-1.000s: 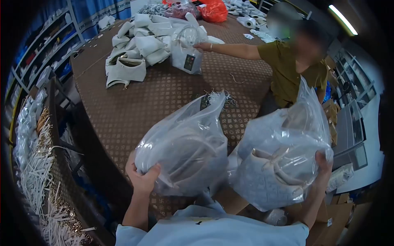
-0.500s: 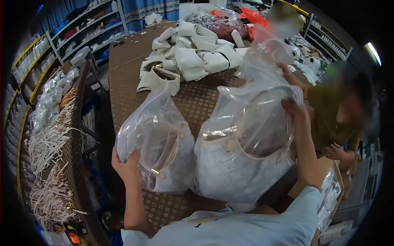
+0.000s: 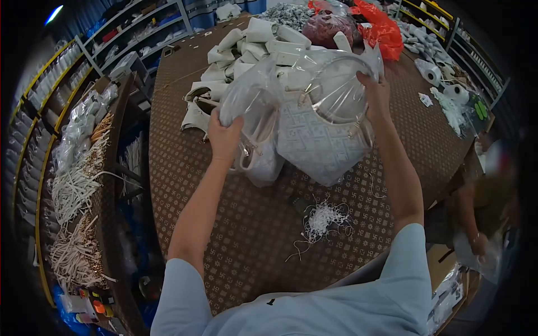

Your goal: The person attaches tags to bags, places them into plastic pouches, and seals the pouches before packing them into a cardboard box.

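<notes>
Both my arms reach forward over the brown patterned table (image 3: 224, 252). My left hand (image 3: 225, 134) is closed on the clear plastic around a pale handbag (image 3: 262, 159). My right hand (image 3: 375, 98) grips the upper right of another clear plastic bag, which has a larger white patterned handbag (image 3: 325, 140) inside. This handbag has a cream handle and gold-coloured fittings. The two wrapped handbags hang side by side, touching, in front of a pile of white bag pieces (image 3: 258, 50).
White thread scraps (image 3: 325, 221) lie on the table near me. Red plastic bags (image 3: 381, 31) and white rolls (image 3: 428, 73) are at the back right. Straps (image 3: 73, 190) fill a side table at left. Another person's hand (image 3: 479, 245) shows at lower right.
Both wrapped handbags have moved forward, away from my body, towards the white pile. My arms are stretched further out. Thread scraps now show, and the other person is lower at right.
</notes>
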The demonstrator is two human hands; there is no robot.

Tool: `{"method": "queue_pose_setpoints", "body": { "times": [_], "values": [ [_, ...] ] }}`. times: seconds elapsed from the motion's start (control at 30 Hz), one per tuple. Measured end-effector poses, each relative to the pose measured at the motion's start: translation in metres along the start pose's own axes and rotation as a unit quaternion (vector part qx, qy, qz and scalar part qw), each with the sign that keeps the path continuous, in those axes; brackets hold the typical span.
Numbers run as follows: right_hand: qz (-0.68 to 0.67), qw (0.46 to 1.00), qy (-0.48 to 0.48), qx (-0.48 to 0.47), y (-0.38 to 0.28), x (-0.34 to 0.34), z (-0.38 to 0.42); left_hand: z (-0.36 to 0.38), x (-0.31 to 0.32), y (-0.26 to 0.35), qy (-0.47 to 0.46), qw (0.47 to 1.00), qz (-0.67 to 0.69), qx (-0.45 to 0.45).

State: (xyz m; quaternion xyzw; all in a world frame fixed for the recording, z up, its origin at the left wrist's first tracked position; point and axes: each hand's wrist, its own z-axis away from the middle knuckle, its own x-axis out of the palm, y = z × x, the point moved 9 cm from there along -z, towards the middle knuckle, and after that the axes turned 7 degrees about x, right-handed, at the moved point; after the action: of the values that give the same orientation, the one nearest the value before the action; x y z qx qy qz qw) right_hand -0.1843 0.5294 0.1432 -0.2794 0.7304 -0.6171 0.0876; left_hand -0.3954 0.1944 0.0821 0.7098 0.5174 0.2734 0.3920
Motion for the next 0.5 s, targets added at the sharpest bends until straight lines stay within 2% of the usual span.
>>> {"method": "queue_pose_setpoints", "body": {
  "times": [0.07,0.13,0.17,0.2,0.27,0.3,0.37,0.43,0.5],
  "values": [
    [0.008,1.000,0.015,0.007,0.032,-0.010,-0.018,-0.006,0.029,-0.031,-0.077,0.987,-0.138,-0.019],
    [0.143,0.989,0.017,0.045,0.060,-0.009,-0.023,-0.004,0.043,-0.049,-0.093,0.988,-0.114,-0.052],
    [0.234,0.969,0.004,0.081,0.076,-0.011,-0.021,-0.008,0.042,-0.049,-0.079,0.986,-0.149,-0.009],
    [0.233,0.968,0.008,0.089,0.087,-0.013,-0.017,-0.009,0.041,-0.046,-0.066,0.981,-0.182,0.032],
    [0.296,0.952,-0.041,-0.065,0.087,0.002,-0.009,-0.004,0.038,-0.052,-0.077,0.971,-0.223,0.049],
    [0.295,0.953,-0.039,-0.059,0.095,-0.001,-0.009,-0.001,0.036,-0.049,-0.081,0.959,-0.261,0.070],
    [0.386,0.905,0.034,-0.178,0.085,-0.006,-0.001,0.007,0.028,-0.048,-0.086,0.961,-0.258,0.058],
    [0.382,0.909,0.058,-0.156,0.078,-0.017,0.013,0.015,0.020,-0.042,-0.086,0.962,-0.253,0.045],
    [0.380,0.912,0.079,-0.136,0.067,-0.027,0.032,0.023,0.013,-0.027,-0.072,0.950,-0.296,0.070]
  ]
}}
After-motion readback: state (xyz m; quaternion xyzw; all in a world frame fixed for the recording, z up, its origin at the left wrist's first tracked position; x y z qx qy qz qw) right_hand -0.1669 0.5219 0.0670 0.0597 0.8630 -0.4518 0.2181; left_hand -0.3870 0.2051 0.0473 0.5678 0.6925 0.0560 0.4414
